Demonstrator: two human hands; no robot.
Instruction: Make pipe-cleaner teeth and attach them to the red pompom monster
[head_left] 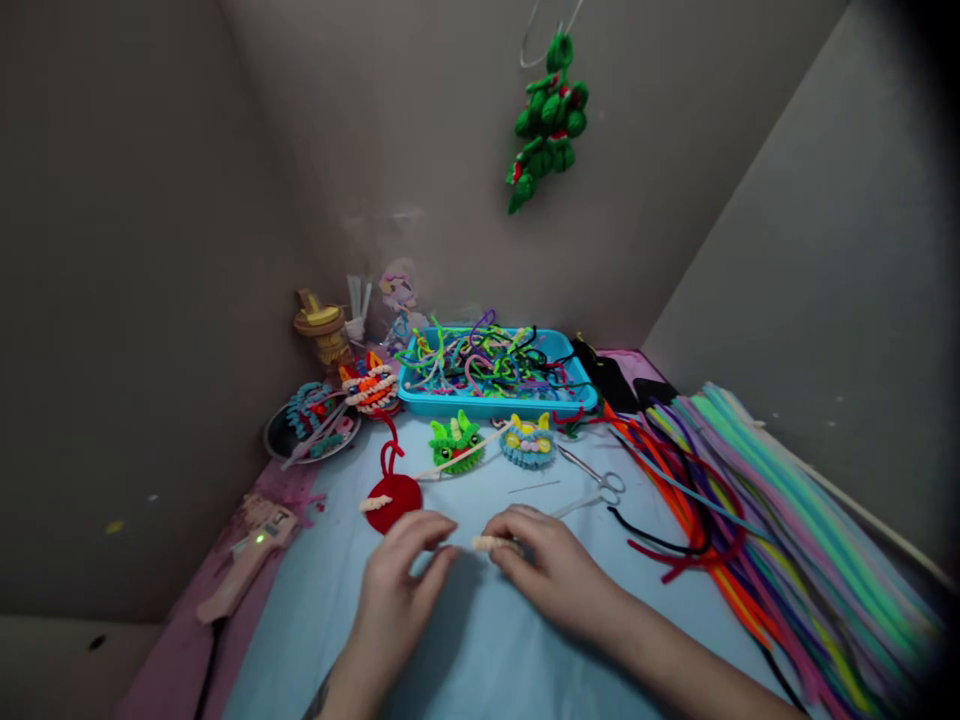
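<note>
My right hand (544, 560) pinches a short cream coil of pipe cleaner (486, 544) just above the blue cloth (480, 640). To its left, my left hand (412, 570) has thumb and fingertips parted, with nothing seen between them. Beyond that hand lies a red fuzzy disc (401, 500) with another small cream coil (376, 504) on it. Farther back sit a green pipe-cleaner dragon head (456, 443) and a blue and yellow one (527, 442). A straight cream pipe cleaner (480, 452) stretches across near the green head.
A blue tray (495, 408) of tangled pipe-cleaner scraps stands at the back. Scissors (596, 475) lie right of centre. Many coloured pipe cleaners (795, 520) fill the right side. At left are a pink glue gun (251, 560) and a metal bowl (277, 440). A green ornament (551, 120) hangs above.
</note>
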